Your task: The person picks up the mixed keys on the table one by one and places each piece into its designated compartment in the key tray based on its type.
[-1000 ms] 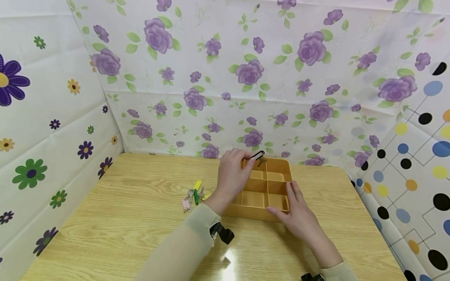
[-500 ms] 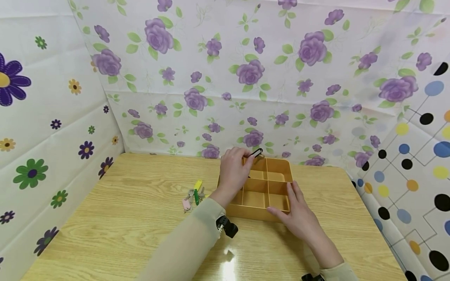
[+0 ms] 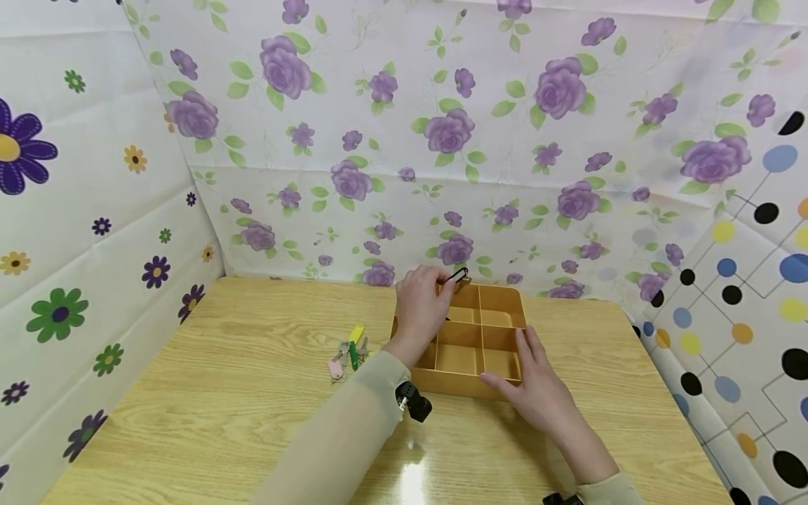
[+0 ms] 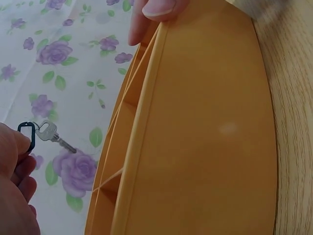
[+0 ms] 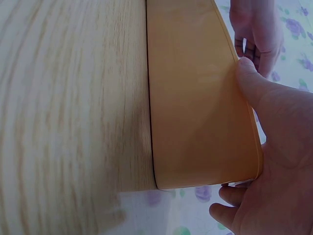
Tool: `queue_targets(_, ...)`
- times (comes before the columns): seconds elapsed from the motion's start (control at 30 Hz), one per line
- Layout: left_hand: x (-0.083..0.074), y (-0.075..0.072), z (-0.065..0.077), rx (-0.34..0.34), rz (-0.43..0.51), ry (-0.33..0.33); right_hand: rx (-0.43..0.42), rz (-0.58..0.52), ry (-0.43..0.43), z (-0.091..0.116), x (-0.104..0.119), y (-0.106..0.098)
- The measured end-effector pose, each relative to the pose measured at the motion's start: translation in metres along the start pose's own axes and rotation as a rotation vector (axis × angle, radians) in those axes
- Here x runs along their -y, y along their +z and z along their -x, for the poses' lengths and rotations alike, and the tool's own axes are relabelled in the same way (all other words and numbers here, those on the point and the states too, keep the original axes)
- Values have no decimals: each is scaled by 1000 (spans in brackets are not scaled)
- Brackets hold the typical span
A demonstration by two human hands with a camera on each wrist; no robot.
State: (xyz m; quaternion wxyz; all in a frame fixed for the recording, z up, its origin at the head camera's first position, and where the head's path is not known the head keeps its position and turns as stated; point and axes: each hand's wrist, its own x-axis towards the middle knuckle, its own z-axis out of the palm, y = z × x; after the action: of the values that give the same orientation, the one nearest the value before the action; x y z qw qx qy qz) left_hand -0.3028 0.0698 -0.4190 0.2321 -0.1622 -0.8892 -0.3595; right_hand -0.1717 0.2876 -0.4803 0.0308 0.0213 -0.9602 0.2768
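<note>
My left hand (image 3: 423, 305) pinches a black-framed key tag (image 4: 27, 134) between thumb and fingers, and a silver key (image 4: 56, 137) dangles from it. This hand is above the back of a mustard-yellow divided box (image 3: 461, 384), covering its left compartments in the head view. At the box's front right corner, my right hand (image 3: 536, 386) holds on, thumb at the front rim and fingers along the right side. To the left of the box lies a small group of keys with a yellow tag (image 3: 356, 333), a green tag (image 3: 353, 355) and a pink tag (image 3: 336, 369).
The box stands on a wood-grain table (image 3: 208, 393), towards its back edge. Behind it hangs a purple-flowered cloth (image 3: 404, 140). A daisy-print cloth (image 3: 95, 259) closes the left side and a dotted one (image 3: 745, 280) the right.
The left forearm has shifted slightly right, and the black tag with its key has dipped and moved a little left over the back of the box. The right hand stays at the corner.
</note>
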Motion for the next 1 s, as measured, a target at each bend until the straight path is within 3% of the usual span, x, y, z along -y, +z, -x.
queue_targets(0.27,4,3,1,71,-58,-49,0,2,-5,1,1,0)
queue_targets(0.5,7,-3,3,71,-21,-53,2,-1,-1,2,2,-1)
queue_targets(1.0,23,-42,15,87,-15,-50,15,11,1,1,4,-1)
